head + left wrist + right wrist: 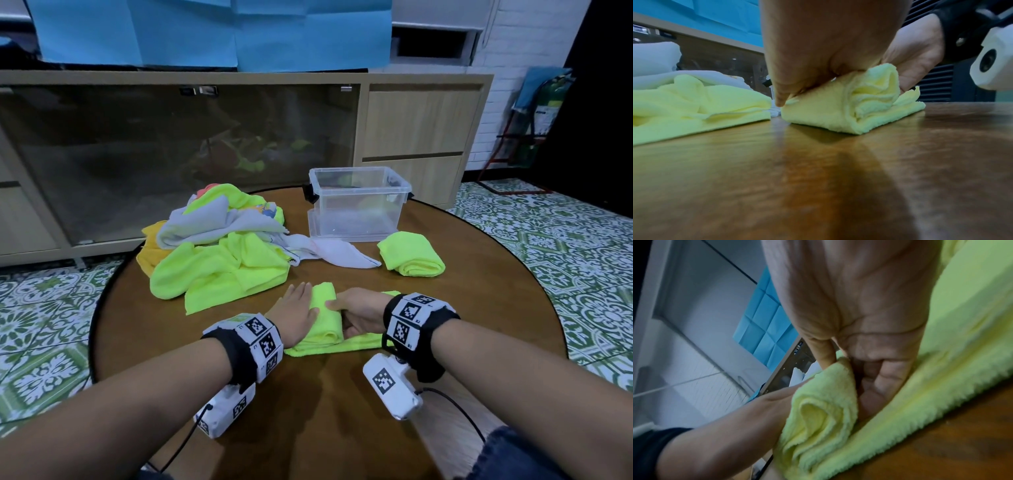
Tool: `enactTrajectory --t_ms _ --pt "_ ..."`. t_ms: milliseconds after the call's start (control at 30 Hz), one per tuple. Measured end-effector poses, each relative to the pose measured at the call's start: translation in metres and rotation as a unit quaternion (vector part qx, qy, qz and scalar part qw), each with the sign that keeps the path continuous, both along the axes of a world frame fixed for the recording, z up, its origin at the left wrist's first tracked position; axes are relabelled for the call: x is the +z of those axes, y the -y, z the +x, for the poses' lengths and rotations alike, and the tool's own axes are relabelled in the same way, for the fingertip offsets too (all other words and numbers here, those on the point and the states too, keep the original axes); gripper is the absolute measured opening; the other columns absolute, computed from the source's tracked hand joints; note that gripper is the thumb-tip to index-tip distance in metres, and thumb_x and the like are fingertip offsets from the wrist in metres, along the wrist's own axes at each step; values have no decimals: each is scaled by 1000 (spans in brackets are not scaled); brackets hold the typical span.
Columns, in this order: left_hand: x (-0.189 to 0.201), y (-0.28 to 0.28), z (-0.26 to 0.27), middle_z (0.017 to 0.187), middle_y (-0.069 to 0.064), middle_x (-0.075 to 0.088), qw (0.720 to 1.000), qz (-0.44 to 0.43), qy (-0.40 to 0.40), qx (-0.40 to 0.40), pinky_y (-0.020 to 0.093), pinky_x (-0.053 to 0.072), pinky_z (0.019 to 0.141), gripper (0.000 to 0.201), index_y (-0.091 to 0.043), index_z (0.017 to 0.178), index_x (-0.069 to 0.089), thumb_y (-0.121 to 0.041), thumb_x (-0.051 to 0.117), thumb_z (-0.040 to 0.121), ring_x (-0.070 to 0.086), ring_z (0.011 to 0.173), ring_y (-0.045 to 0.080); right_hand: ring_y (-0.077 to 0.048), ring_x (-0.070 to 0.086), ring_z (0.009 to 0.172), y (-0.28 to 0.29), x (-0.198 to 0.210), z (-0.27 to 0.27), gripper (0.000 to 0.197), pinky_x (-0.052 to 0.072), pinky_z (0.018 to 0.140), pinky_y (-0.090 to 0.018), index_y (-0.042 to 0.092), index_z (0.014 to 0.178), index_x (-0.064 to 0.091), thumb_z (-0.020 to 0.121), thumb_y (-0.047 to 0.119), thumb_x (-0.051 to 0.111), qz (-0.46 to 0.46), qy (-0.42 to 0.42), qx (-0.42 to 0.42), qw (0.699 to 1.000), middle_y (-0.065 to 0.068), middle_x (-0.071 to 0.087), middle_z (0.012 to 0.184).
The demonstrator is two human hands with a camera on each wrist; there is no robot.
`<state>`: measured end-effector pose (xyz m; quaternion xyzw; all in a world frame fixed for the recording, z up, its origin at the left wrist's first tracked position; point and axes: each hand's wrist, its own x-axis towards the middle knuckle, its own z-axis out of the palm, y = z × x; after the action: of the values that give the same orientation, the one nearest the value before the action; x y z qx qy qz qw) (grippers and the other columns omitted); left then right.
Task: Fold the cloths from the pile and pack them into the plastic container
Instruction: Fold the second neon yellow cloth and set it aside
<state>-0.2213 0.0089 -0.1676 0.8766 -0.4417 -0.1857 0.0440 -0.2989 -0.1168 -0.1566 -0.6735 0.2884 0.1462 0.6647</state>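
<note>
Our forearms are bare. On each wrist we wear a black band [241, 356] faced with white blocks printed with black square codes. Under each band hangs a white camera housing [394, 390] bearing its own code and trailing a black cable [455, 406]. Blue denim covers our knee.

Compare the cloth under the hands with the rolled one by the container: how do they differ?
The cloth under the hands is half rolled, its tail flat on the table; the rolled one is finished. The left hand and right hand hold the first; the other lies untouched beside the container. Both are neon yellow.
</note>
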Motion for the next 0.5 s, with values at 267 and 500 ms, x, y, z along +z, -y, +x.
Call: enactTrajectory --t_ms 267,500 --pt "3 4 -14 158 10 -6 997 13 71 -27 38 5 119 64 -4 149 -4 -41 18 102 -5 146 24 -22 56 71 31 21 -21 9 44 57 -26 6 85 56 91 14 55 -474 -26 53 878 -8 57 81" --pt "4 15 -33 158 2 -14 976 59 136 -160 41 -5 119 72 -18 151 -4 -55 22 96 -14 145 20 -14 39 57 59 15 -44 38 31 47 -23 10 65 37 92 30 56 -530 -216 59 818 -2 38 66"
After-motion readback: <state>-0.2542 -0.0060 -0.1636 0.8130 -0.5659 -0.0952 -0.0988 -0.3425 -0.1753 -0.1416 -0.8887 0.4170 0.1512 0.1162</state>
